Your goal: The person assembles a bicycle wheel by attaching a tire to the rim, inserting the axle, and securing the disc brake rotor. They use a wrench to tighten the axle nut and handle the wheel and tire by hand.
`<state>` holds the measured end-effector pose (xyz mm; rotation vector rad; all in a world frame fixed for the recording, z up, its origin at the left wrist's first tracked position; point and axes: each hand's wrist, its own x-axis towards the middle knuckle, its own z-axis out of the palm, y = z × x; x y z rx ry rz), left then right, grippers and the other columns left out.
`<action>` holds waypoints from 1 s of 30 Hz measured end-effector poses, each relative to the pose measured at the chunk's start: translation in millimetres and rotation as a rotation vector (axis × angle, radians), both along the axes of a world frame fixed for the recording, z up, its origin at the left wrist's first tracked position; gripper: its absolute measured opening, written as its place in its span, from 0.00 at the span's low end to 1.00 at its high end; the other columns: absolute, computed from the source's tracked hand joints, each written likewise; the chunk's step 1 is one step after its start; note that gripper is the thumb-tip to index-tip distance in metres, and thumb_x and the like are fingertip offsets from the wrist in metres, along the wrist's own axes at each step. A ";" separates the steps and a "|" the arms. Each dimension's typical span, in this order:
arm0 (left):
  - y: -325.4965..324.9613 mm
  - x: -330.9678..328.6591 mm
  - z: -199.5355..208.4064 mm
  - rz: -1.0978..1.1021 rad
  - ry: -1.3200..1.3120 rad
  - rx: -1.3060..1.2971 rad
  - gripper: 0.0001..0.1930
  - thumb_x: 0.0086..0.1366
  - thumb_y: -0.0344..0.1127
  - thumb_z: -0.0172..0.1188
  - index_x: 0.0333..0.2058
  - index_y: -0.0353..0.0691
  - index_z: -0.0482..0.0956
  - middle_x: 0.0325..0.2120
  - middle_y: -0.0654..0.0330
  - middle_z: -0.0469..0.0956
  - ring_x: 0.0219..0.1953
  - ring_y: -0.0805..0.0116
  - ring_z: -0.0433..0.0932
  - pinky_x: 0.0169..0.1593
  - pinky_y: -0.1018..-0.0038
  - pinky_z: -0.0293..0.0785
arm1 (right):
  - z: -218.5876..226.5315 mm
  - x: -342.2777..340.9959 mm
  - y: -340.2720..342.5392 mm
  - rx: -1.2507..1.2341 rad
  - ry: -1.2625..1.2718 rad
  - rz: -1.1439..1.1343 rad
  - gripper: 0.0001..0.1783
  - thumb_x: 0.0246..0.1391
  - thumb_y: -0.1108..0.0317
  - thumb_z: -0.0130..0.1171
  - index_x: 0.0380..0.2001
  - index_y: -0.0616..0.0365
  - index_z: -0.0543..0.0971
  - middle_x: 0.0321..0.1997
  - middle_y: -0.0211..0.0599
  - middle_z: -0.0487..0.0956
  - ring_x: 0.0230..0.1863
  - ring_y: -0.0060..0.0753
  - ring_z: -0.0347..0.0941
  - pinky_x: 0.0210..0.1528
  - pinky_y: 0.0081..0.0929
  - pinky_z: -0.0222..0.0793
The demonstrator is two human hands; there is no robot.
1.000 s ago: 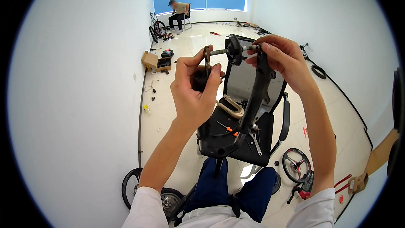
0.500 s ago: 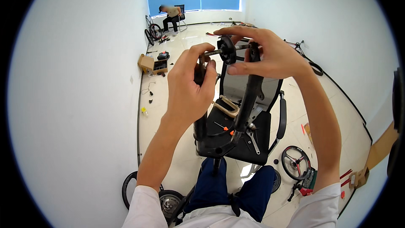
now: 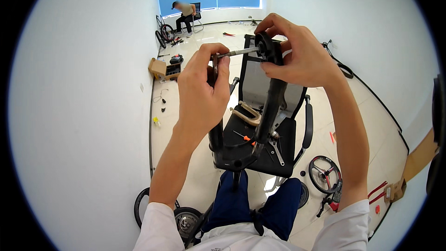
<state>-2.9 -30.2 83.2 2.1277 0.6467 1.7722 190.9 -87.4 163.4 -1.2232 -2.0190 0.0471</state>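
Note:
A black bicycle fork (image 3: 267, 111) stands upturned before me, its two legs pointing up and its crown just above my lap. Between the leg tips runs a thin metal axle (image 3: 244, 51). My left hand (image 3: 197, 93) is closed at the left tip, thumb and fingers pinching the axle's end. A round black part (image 3: 263, 42), like a cap or hub piece, sits on the axle close against the right leg. Around it my right hand (image 3: 304, 58) is closed, thumb below and fingers above. The left leg's tip is partly hidden by my fingers.
Behind the fork, a black office chair (image 3: 308, 128) bears a beige fork-shaped part (image 3: 246, 114), an orange-handled screwdriver (image 3: 245, 137) and a wrench (image 3: 277, 152). A wheel (image 3: 325, 175) lies right; an open box (image 3: 158, 67) stands left. Another person (image 3: 186, 14) sits far back.
The round black part has slid right along the axle, from mid-span to the right fork leg, with my right hand. My view has shifted slightly.

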 end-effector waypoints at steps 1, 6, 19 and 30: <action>0.2 -0.2 -0.5 -0.014 0.005 -0.027 0.08 0.67 0.29 0.53 0.44 0.36 0.73 0.25 0.62 0.72 0.21 0.77 0.75 0.23 0.81 0.70 | -2.6 0.0 1.0 0.022 -0.001 -0.008 0.29 0.36 0.66 0.66 0.45 0.62 0.71 0.34 0.45 0.79 0.26 0.30 0.76 0.32 0.26 0.74; -3.8 -2.1 -3.1 -0.071 -0.136 -0.053 0.18 0.63 0.32 0.60 0.50 0.37 0.70 0.35 0.57 0.77 0.27 0.75 0.76 0.28 0.80 0.71 | -7.6 -1.5 1.5 0.074 0.015 -0.040 0.29 0.36 0.65 0.66 0.45 0.61 0.71 0.33 0.45 0.80 0.25 0.31 0.75 0.30 0.27 0.73; 10.8 -0.3 -17.9 -0.176 -0.182 -0.178 0.19 0.66 0.29 0.54 0.56 0.39 0.66 0.31 0.61 0.74 0.15 0.80 0.67 0.18 0.82 0.64 | 10.5 11.3 14.6 0.278 -0.026 0.137 0.24 0.41 0.71 0.62 0.43 0.71 0.70 0.25 0.49 0.78 0.24 0.39 0.72 0.27 0.33 0.67; 43.9 -14.9 -27.3 -0.062 -0.219 -0.147 0.19 0.65 0.31 0.56 0.53 0.32 0.69 0.16 0.61 0.67 0.15 0.77 0.63 0.19 0.81 0.58 | -186.5 206.5 -81.4 0.290 0.864 -0.449 0.21 0.53 0.72 0.63 0.48 0.67 0.72 0.36 0.41 0.80 0.31 0.28 0.79 0.34 0.25 0.78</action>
